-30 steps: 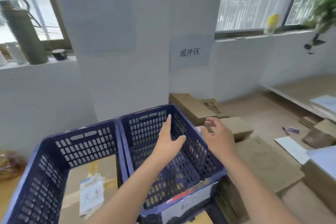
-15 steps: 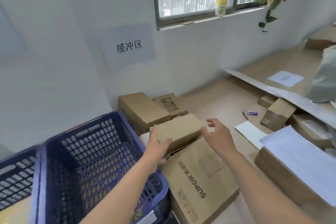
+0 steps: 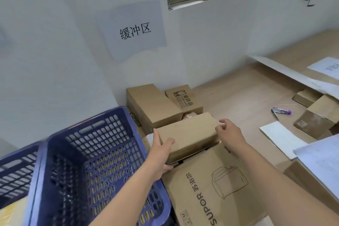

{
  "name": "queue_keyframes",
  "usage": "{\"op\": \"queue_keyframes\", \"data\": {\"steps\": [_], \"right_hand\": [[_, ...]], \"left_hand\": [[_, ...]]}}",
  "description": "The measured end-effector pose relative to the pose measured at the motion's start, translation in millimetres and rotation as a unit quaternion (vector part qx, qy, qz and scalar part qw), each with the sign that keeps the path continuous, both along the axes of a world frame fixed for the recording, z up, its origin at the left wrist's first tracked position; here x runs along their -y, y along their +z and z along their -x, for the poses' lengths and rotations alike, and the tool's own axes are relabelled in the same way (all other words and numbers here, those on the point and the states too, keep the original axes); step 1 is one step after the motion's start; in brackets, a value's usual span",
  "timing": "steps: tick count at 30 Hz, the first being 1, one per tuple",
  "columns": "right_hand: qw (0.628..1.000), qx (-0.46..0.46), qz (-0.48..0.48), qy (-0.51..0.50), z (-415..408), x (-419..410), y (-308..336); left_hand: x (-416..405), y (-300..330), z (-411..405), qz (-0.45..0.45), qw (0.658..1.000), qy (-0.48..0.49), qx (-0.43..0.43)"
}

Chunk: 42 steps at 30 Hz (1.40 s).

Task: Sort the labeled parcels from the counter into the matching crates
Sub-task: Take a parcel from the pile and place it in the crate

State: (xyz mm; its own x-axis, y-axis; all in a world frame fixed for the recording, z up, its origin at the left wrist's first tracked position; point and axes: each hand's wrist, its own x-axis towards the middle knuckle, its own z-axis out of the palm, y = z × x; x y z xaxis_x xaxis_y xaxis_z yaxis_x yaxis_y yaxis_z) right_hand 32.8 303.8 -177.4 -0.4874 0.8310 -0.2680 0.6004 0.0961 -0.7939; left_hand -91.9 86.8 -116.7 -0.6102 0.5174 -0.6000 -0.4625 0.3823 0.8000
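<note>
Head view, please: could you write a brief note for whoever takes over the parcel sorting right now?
Left hand: grips the left end of the small box, thumb on top.
Right hand: at the box's right end, fingers curled at its far corner; firm grip cannot be told.
The box lies on the SUPOR box, beside the near crate, which looks empty.
More boxes stand by the wall; others lie right on the counter.
The left crate is mostly out of frame.
Done: unclear from here.
Left: lift this box, read its label, place it in the matching crate, then continue with the rest.
</note>
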Motion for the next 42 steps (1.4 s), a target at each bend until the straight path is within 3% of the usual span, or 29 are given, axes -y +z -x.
{"op": "queue_keyframes", "data": {"steps": [11, 20, 32, 38, 42], "right_hand": [[0.985, -0.109, -0.116, -0.072, -9, 38, 71], [0.958, -0.221, -0.179, -0.041, -1, 197, 147], [0.957, -0.279, -0.056, 0.064, 13, 482, 154], [0.955, -0.264, -0.047, 0.124, 12, 553, 159], [0.952, -0.260, 0.009, 0.163, 10, 574, 171]], "left_hand": [[39, 46, -11, -0.090, 0.992, -0.004, -0.088], [201, 96, -16, -0.195, 0.954, 0.063, -0.219], [513, 94, -28, -0.199, 0.917, 0.237, -0.251], [593, 95, -46, -0.189, 0.904, 0.296, -0.244], [615, 98, -53, -0.198, 0.889, 0.329, -0.251]]}}
